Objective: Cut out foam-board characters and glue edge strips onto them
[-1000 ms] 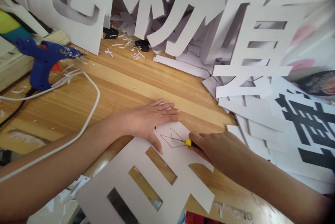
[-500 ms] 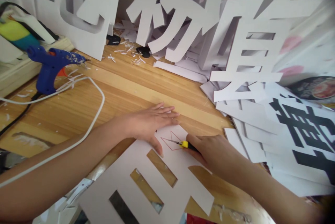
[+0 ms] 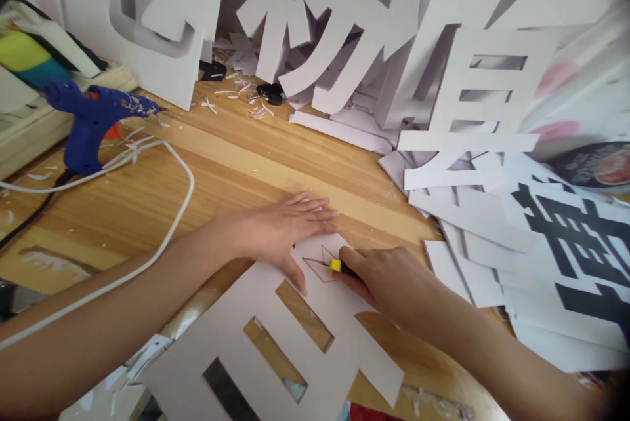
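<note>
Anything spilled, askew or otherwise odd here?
White scraps litter the tabletop near the blue glue gun, whose tip is speckled with white bits. The white cord runs across the left forearm, which looks awkward.

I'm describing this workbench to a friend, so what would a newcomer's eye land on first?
Probably the big white cut-out characters standing along the back. Next, the bright blue glue gun at the left, and, front and centre, the right hand holding a yellow-and-black knife over red lines on a white sheet.
</note>
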A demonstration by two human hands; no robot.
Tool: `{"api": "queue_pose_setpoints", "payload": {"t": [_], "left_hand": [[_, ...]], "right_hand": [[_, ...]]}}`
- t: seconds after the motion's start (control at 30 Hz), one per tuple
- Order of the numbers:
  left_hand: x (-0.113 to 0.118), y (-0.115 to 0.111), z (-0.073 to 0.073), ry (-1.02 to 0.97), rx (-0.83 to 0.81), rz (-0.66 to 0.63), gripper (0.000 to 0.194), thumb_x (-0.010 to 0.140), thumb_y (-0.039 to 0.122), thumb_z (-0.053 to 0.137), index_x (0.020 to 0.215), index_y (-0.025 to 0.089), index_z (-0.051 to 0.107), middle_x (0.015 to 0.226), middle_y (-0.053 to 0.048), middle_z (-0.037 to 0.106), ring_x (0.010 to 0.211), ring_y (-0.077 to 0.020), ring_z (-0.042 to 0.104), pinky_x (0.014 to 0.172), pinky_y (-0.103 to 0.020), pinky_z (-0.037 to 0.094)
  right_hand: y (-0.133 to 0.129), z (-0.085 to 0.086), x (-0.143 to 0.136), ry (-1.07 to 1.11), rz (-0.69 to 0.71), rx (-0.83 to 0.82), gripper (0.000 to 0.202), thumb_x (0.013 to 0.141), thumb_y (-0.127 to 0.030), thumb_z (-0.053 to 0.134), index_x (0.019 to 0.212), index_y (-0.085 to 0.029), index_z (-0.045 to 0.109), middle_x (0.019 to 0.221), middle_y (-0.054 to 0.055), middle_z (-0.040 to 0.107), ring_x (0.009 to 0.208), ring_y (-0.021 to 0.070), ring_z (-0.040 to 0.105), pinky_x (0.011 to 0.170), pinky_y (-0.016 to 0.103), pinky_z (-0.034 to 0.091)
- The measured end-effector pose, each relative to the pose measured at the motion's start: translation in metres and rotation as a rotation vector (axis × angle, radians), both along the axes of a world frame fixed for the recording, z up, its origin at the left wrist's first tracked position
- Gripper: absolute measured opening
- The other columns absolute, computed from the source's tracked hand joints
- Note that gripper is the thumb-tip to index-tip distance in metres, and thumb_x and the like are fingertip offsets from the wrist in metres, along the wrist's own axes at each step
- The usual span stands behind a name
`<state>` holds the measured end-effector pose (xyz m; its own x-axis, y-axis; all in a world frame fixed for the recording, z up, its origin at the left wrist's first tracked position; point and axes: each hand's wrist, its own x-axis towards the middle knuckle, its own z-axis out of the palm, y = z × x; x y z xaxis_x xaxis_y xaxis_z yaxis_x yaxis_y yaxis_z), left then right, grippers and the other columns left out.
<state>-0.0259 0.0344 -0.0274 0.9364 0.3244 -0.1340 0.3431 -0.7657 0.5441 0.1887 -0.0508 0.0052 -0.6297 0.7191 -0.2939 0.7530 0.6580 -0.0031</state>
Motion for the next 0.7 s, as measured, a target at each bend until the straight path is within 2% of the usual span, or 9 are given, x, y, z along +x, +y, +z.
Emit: {"api": "queue_pose_setpoints", "payload": {"t": [0.13, 0.4, 0.7], "left_hand": [[0.000, -0.001, 0.002, 0.001, 0.001, -0.002, 0.087, 0.066, 0.062, 0.056, 0.137, 0.017, 0.032, 0.149, -0.005, 0.017, 0.138, -0.0224, 0.003, 0.110, -0.035, -0.006], [0.000, -0.001, 0.002, 0.005, -0.011, 0.010, 0.086, 0.066, 0.058, 0.059, 0.138, 0.021, 0.030, 0.150, -0.003, 0.016, 0.138, -0.0222, 0.003, 0.110, -0.036, -0.005], [-0.001, -0.001, -0.004, -0.030, -0.014, 0.018, 0.098, 0.059, 0.073, 0.054, 0.138, 0.020, 0.030, 0.149, -0.001, 0.016, 0.138, -0.0206, 0.003, 0.110, -0.032, -0.009]], "right_hand": [[0.000, -0.001, -0.001, -0.023, 0.007, 0.033, 0.004, 0.084, -0.019, 0.046, 0.083, -0.021, 0.042, 0.061, -0.003, 0.053, 0.044, 0.0114, 0.045, 0.047, 0.027, 0.013], [-0.003, 0.000, -0.005, -0.020, -0.005, 0.035, 0.003, 0.085, -0.020, 0.044, 0.086, -0.022, 0.041, 0.061, -0.004, 0.053, 0.043, 0.0110, 0.045, 0.046, 0.026, 0.012], [0.004, 0.005, -0.012, -0.102, 0.018, 0.031, 0.010, 0.088, -0.023, 0.039, 0.085, -0.020, 0.048, 0.057, -0.001, 0.052, 0.038, 0.0092, 0.042, 0.045, 0.028, 0.012]]}}
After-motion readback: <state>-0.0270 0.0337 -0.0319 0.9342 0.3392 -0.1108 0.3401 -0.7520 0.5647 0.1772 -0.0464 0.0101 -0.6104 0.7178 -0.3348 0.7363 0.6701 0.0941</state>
